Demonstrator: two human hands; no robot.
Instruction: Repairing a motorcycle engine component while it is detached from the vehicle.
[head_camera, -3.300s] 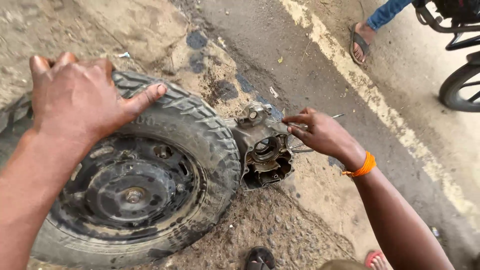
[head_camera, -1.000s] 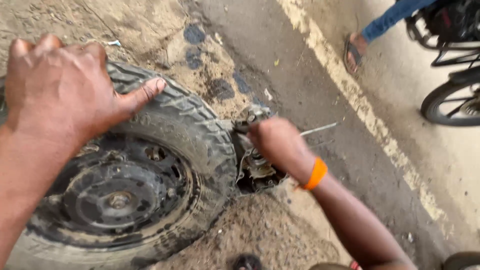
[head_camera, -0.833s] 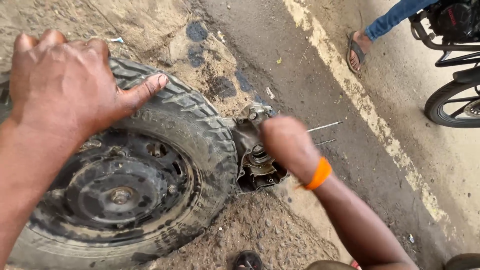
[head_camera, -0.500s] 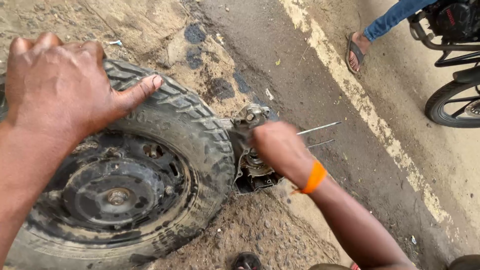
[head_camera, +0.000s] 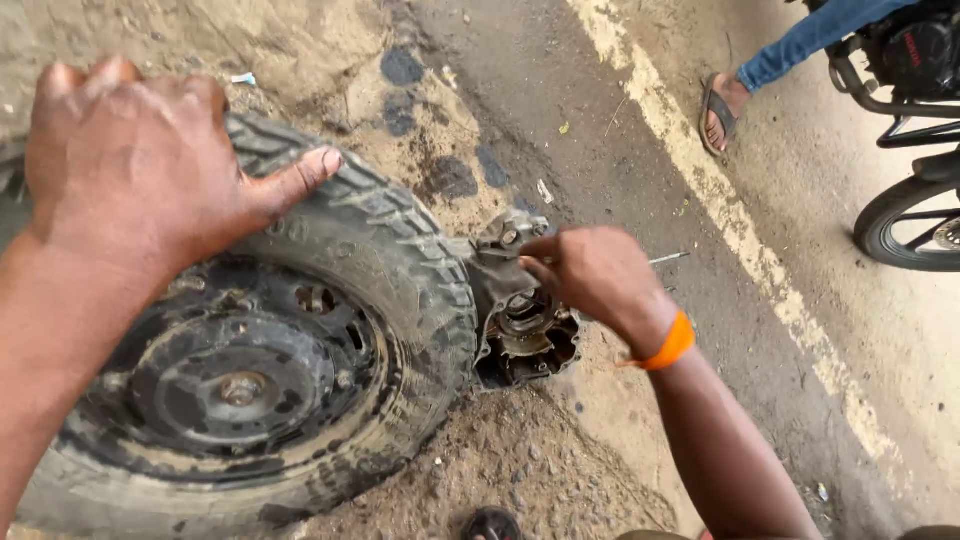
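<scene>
1. The greasy metal hub housing (head_camera: 520, 325) lay on the dirt ground (head_camera: 520, 470), touching the tread of the wheel (head_camera: 260, 350).
2. My right hand (head_camera: 600, 275) was curled at its top edge, fingertips pinching a thin metal rod (head_camera: 668, 258); the grip looked light.
3. My left hand (head_camera: 150, 170) pressed flat and open on the tyre, steadying it.
4. I judged the work to be on the housing's top fitting; next called for steady, fine finger work.
</scene>
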